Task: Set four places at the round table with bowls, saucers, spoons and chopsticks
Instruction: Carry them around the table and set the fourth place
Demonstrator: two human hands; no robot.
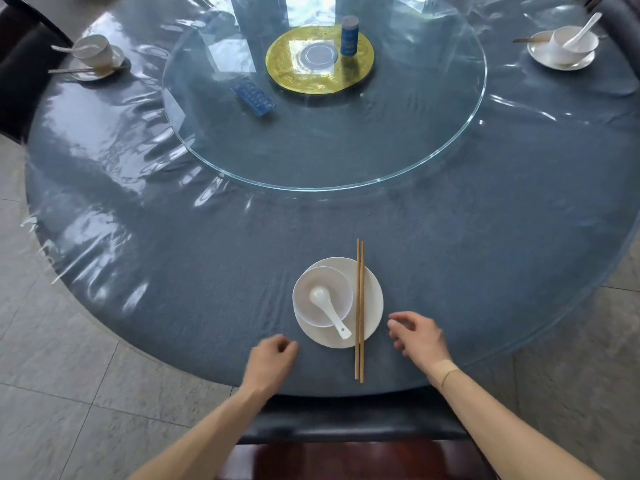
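Right in front of us, the near place looks complete: a white saucer point(372, 299) sits on the worktop point(207, 271) close to its edge, a white bowl point(322, 296) rests on the saucer's left half, a ceramic spoon point(329, 311) lies in the bowl with its handle pointing back toward us, and a pair of wooden chopsticks point(359, 310) runs straight across the saucer's right side, the near ends overhanging onto the cloth. Our left hand point(272, 358) sits just left of the saucer, fingers loosely curled, nothing in it. Our right hand point(417, 336) hovers just right of the chopsticks, fingers relaxed and bent, also holding nothing and touching no dish. Further out, a second place point(93, 57) stands at the far left and a third place point(564, 46) at the far right, each with bowl, saucer, spoon and chopsticks. That's three we can see; by our count a fourth is either left to do or out of view.
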